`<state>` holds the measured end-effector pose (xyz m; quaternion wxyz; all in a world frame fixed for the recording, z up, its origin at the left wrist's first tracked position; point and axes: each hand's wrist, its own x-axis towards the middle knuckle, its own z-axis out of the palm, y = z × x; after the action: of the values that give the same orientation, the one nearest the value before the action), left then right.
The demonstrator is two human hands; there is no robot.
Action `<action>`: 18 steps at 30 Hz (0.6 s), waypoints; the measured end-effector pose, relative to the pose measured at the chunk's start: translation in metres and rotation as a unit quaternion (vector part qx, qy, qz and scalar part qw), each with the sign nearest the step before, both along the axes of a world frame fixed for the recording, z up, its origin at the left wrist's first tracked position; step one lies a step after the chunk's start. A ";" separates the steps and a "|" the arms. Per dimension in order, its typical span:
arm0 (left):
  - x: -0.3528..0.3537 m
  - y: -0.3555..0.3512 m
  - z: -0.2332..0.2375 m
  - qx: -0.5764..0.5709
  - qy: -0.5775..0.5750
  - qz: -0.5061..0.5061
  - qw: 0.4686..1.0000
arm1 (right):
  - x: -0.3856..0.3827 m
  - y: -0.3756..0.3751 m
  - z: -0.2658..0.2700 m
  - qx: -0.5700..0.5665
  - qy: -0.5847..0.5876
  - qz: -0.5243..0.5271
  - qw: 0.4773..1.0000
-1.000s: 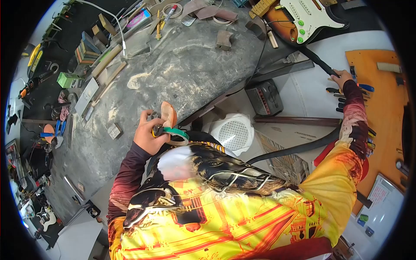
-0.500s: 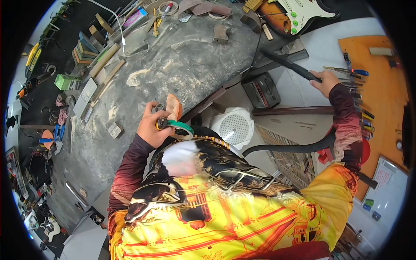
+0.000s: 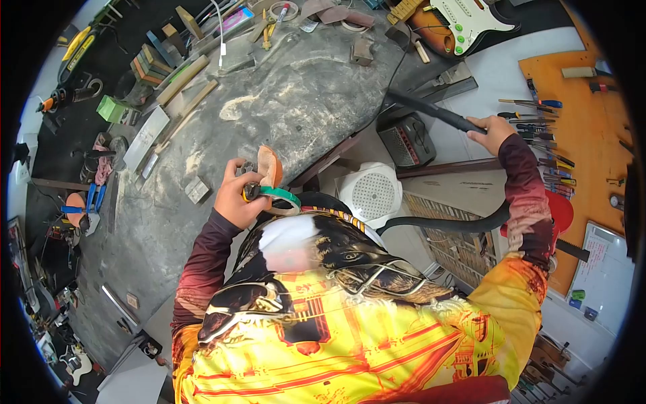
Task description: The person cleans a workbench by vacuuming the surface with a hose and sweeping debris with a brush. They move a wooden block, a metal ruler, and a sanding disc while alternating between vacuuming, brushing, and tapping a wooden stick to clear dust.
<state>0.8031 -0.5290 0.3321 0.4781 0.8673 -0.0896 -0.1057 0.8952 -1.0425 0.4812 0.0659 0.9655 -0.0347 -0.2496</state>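
Observation:
My left hand (image 3: 237, 196) is closed around a bundle over the front edge of the dusty workbench (image 3: 296, 101). In it show a roll of green and white tape (image 3: 282, 196), a tan piece of sandpaper (image 3: 268, 165) and a yellow-black tape measure (image 3: 252, 191). My right hand (image 3: 494, 132) grips a black vacuum tube (image 3: 437, 111) near its rear end. The tube's far end lies at the bench's right edge. A black hose (image 3: 451, 225) runs below my right forearm to my body.
A small block (image 3: 196, 190) and a metal block (image 3: 362, 50) sit on the bench. At the top right is a sunburst guitar (image 3: 437, 30). A black amplifier (image 3: 407, 140) and a white stool (image 3: 371, 192) stand below the edge. Tools hang on the orange board (image 3: 585, 135).
My right hand has moved a little left with the tube, whose tip is now nearer the bench. The view has shifted slightly. My left hand keeps its hold.

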 end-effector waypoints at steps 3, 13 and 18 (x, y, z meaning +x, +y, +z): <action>-0.003 0.009 0.002 0.008 -0.002 0.002 1.000 | 0.011 -0.020 -0.007 -0.061 -0.063 -0.022 0.996; -0.017 0.024 -0.007 -0.018 -0.011 0.009 1.000 | -0.041 0.097 0.004 -0.068 0.008 0.004 0.998; -0.019 0.033 -0.011 -0.023 -0.038 -0.009 0.999 | -0.066 0.166 0.025 -0.043 0.069 0.055 0.995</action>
<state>0.7836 -0.4956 0.3215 0.4934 0.8586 -0.1178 -0.0743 0.8287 -0.8767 0.5066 0.1236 0.9425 0.0127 -0.3103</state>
